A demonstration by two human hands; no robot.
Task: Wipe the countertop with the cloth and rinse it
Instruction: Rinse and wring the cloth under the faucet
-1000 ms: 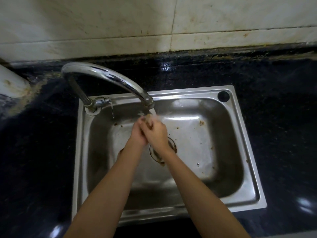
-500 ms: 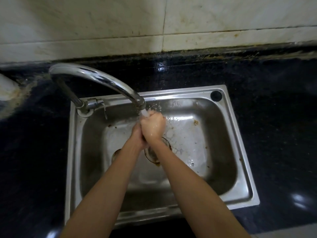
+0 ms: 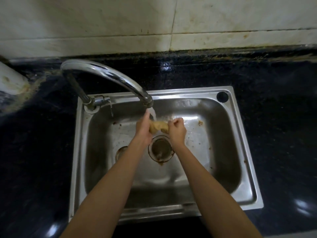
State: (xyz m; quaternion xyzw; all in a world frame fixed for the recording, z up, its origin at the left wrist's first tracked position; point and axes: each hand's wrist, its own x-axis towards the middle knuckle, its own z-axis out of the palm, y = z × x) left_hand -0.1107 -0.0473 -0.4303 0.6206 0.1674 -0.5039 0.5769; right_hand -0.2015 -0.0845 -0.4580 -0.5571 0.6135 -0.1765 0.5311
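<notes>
A wet, yellowish-brown cloth (image 3: 158, 127) is stretched between my two hands over the steel sink (image 3: 243, 191). My left hand (image 3: 143, 130) grips its left end and my right hand (image 3: 177, 130) is clenched on its right end. Water runs from the spout of the curved chrome faucet (image 3: 109, 78) onto the cloth. The dark speckled countertop (image 3: 277, 117) surrounds the sink.
The round drain (image 3: 161, 150) lies just below my hands, with brown crumbs scattered on the basin floor. A white object (image 3: 10, 79) stands at the left edge on a grimy patch. A stained tiled wall (image 3: 154, 23) rises behind the counter.
My hands were clasped together under the spout; they have now drawn apart, and the cloth shows stretched between them. The view has shifted a little.
</notes>
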